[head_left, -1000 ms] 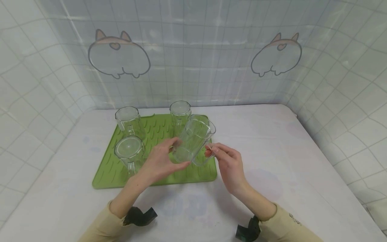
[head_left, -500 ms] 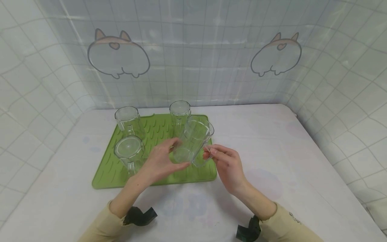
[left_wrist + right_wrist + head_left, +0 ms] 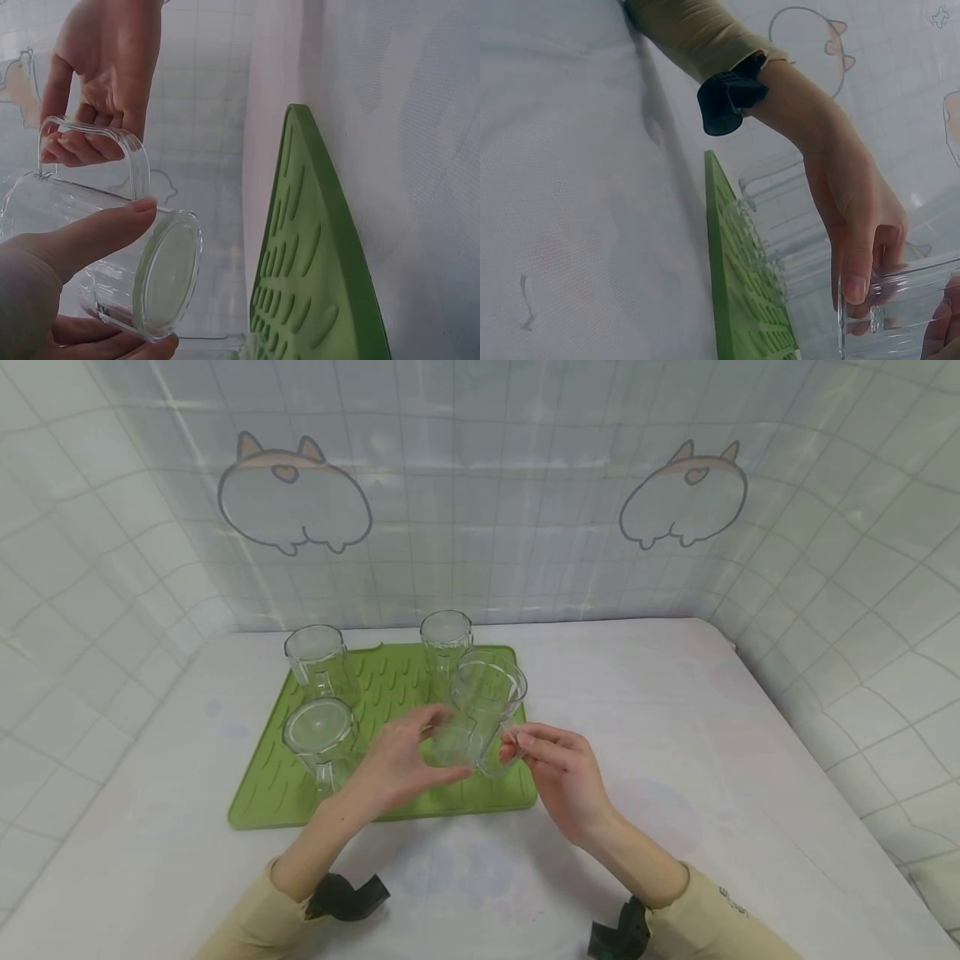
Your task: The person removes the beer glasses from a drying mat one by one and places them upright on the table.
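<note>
A clear glass mug (image 3: 486, 693) is held tilted above the right part of the green ridged mat (image 3: 390, 672). My left hand (image 3: 401, 752) grips it around the base, thumb on the near side and fingers on the far side. The mug's thick round bottom (image 3: 171, 274) faces out past those fingers in the left wrist view. My right hand (image 3: 562, 768) pinches the mug's handle, its fingers passing through the loop. In the right wrist view, the left thumb lies along the glass, and only part of the right fingers shows at the lower right edge.
Three more glass mugs stand on the mat: one at the back left (image 3: 318, 652), one at the front left (image 3: 320, 731) with its base up, and one at the back right (image 3: 447, 635). White cloth covers the table (image 3: 675, 718); tile-patterned sheets (image 3: 487, 527) enclose it.
The held mug's mouth has swung left and slightly down, so it leans less to the right. My right hand has shifted a little left and down with the handle; the left has barely moved.
</note>
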A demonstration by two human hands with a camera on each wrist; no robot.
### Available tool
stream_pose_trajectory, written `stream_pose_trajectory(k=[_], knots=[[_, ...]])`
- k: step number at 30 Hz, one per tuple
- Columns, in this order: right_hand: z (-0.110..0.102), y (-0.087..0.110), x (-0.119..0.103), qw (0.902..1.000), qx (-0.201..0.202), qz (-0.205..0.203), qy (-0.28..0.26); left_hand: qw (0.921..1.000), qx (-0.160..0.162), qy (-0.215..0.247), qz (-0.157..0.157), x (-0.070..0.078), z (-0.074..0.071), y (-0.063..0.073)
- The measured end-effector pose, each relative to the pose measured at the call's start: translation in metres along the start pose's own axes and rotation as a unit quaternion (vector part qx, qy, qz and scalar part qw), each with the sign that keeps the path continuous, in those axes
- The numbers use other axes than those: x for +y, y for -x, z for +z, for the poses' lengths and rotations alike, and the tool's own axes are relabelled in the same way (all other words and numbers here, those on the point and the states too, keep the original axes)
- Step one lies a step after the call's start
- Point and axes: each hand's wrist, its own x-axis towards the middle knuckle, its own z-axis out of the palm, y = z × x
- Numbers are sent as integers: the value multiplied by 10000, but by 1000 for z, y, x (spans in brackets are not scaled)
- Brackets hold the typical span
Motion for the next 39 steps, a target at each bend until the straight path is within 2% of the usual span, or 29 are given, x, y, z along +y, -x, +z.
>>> stream_pose_trajectory(k=[17, 24, 32, 39], knots=[[1, 6, 2, 9998, -46, -149, 91, 9999, -107, -77, -16, 1, 3, 2], [-1, 8, 2, 9994, 9, -263, 230, 9997, -180, 108, 112, 6, -4, 5], [-2, 8, 1, 9990, 60, -329, 303, 9994, 147, 278, 143, 8, -17, 10], [-4, 8, 3, 9982, 94, -440, 405, 9958, 618, 631, 239, 9, -34, 16]])
